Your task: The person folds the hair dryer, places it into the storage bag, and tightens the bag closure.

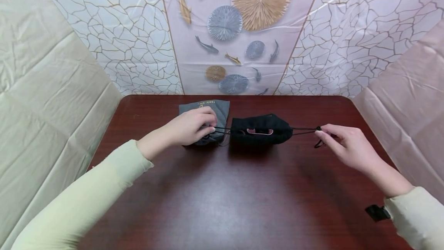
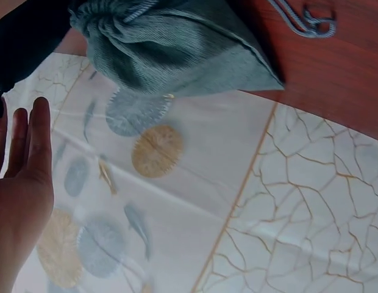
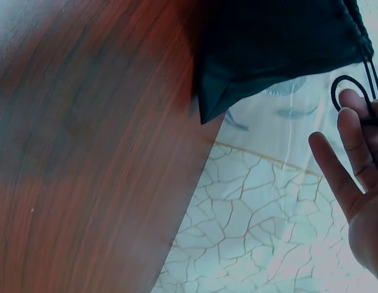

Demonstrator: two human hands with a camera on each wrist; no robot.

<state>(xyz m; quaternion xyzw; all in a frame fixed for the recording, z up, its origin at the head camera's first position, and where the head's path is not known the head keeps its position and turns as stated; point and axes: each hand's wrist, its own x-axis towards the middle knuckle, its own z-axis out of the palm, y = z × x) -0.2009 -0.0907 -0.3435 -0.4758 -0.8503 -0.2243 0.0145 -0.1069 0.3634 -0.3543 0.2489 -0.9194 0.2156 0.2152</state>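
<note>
A black drawstring pouch (image 1: 260, 136) stands in the middle of the table, its mouth partly gathered with a pinkish item (image 1: 260, 131) showing inside. Black cords run out from both sides of the mouth. My left hand (image 1: 195, 125) pinches the left cord and overlaps a grey drawstring pouch in the head view. My right hand (image 1: 350, 146) pinches the right cord near its end, where a small loop dangles; the right wrist view shows this loop (image 3: 344, 79) by the fingertips. Both cords stretch taut. The grey pouch (image 2: 177, 52) is cinched at its neck.
The grey pouch bears yellow lettering and has a grey cord (image 2: 305, 24) lying on the wood. A dark red table (image 1: 236, 200) extends toward me. Patterned cloth (image 1: 138, 30) hangs behind it, and pale padded panels (image 1: 45, 99) flank both sides.
</note>
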